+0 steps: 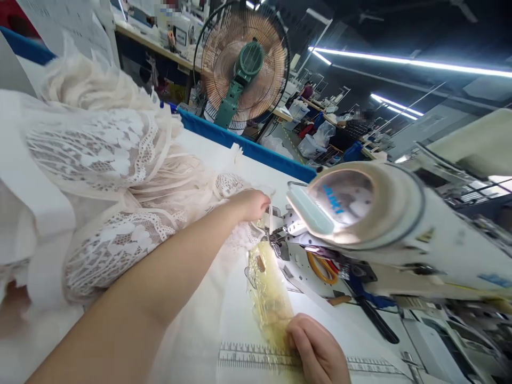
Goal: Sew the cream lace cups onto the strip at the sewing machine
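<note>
The left hand [253, 205] is closed on sheer white lace fabric [251, 233]. From there, white tabletop [264, 180] runs at 12 o'clock to a raised blue rim [248, 149]; a bulky white sewing-machine head [400, 205] crowds 3, piled cream lace garments [116, 141] 9. At 5, the right hand [320, 349] grips a translucent yellow strip [270, 293] over a printed ruler scale [248, 354]. Past the rim stands a green-hubbed fan [251, 58].

White sewing table [266, 173] is pretty loaded tbh: lacy cream pieces [120, 144] heaped on the left, ruler strip [256, 356] up front, JUKI machine [400, 208] planted on the right
</note>
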Tool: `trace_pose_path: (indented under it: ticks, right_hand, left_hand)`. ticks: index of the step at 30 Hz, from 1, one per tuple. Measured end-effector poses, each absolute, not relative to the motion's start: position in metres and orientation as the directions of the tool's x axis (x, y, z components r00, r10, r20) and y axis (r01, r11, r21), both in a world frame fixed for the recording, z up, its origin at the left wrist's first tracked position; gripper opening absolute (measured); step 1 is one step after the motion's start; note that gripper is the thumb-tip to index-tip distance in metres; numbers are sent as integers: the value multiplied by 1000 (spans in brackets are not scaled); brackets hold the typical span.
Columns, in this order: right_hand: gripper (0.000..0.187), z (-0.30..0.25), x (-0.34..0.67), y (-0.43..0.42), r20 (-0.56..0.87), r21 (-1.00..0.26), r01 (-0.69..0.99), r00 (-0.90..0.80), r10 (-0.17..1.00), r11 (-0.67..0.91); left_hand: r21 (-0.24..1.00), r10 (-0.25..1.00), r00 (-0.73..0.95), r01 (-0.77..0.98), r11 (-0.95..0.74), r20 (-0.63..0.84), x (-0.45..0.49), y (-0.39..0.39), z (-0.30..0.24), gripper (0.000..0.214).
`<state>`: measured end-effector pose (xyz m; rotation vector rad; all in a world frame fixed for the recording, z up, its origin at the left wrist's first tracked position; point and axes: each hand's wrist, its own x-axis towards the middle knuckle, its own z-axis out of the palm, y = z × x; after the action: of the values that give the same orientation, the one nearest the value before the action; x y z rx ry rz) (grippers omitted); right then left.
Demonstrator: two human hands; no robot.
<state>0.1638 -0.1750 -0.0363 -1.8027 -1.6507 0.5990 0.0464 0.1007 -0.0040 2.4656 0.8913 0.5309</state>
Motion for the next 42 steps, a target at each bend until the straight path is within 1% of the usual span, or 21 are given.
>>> trace_pose_path:
  ticks: [3, 5, 6, 8, 10, 12, 13, 15, 18, 22, 25, 29, 30, 31, 33, 34, 36, 38, 39, 40, 42]
  right_hand:
    - [35, -37, 167, -173, 130, -658, 752, 73, 989, 31]
    - [35, -38, 168, -172, 176, -620, 780, 28, 984, 89]
    - [35, -38, 168, -172, 204, -601, 790, 2, 979, 123]
    - [34, -38, 168, -172, 247, -562, 809, -36, 968, 173]
    - [34, -37, 167, -173, 261, -525, 829, -59, 964, 193]
    - [34, -34, 166, -173, 253, -506, 840, -72, 965, 196]
    - [34, -31, 164, -173, 240, -500, 845, -75, 968, 190]
    - [34, -25, 160, -174, 221, -495, 852, -67, 973, 171]
    - [33, -17, 150, -177, 197, -495, 857, -51, 979, 144]
    - [27, -14, 133, -184, 190, -477, 871, -23, 982, 113]
    - [33, -16, 122, -188, 215, -398, 912, -15, 976, 101]
    - [20, -17, 117, -186, 212, -287, 956, -5, 977, 67]
    - [21, -17, 117, -185, 207, -253, 966, 9, 978, 44]
    - [24, -17, 117, -185, 206, -209, 978, 24, 978, 20]
    - [32, -20, 117, -186, 210, -110, 994, 35, 977, -12]
    - [33, -21, 117, -187, 209, -69, 998, 26, 978, -12]
    - [30, -23, 117, -187, 190, -22, 1000, -1, 982, 5]
    - [28, -24, 118, -183, 171, -46, 999, -4, 985, 12]
    - [27, -24, 120, -179, 175, -91, 996, 12, 984, 5]
    - [26, -22, 123, -175, 192, -163, 986, 44, 980, -13]
    - [22, -18, 132, -165, 226, -381, 922, 168, 960, -72]
  left_hand:
    - [442, 735, 642, 607, -661, 217, 33, 90, 32, 34]
    - [357, 764, 615, 681, -639, 195, 18, 80, 58, 33]
    - [311, 773, 612, 712, -630, 165, 9, 74, 69, 31]
    - [213, 781, 621, 756, -618, 61, -13, 56, 82, 27]
    - [114, 767, 635, 772, -625, -89, -35, 30, 82, 21]
    - [27, 742, 642, 759, -650, -193, -55, -1, 70, 18]
    - [-7, 731, 651, 746, -666, -206, -63, -18, 62, 24]
    - [-85, 710, 685, 707, -702, -165, -73, -51, 44, 34]
    - [-78, 631, 759, 628, -775, -157, -72, -94, 29, 39]
    - [35, 524, 827, 541, -840, -204, -56, -124, 39, 38]
    - [87, 445, 880, 462, -882, -165, -38, -113, 53, 30]
    - [103, 268, 961, 275, -956, -75, -14, -68, 51, 26]
    - [99, 240, 969, 245, -964, -60, -10, -56, 46, 23]
    - [89, 238, 970, 241, -966, -47, -8, -45, 41, 21]
    - [76, 282, 958, 285, -956, -40, -7, -26, 29, 32]
    - [79, 324, 945, 327, -942, -48, -8, -19, 24, 38]
    - [90, 413, 908, 417, -904, -66, -12, -10, 16, 42]
    - [99, 460, 887, 463, -881, -48, -14, -4, 13, 40]
    - [108, 472, 881, 472, -875, -26, -14, -2, 13, 36]
    - [132, 483, 875, 479, -868, -1, -14, -1, 13, 29]
    - [204, 528, 849, 511, -835, 33, -13, 2, 14, 12]
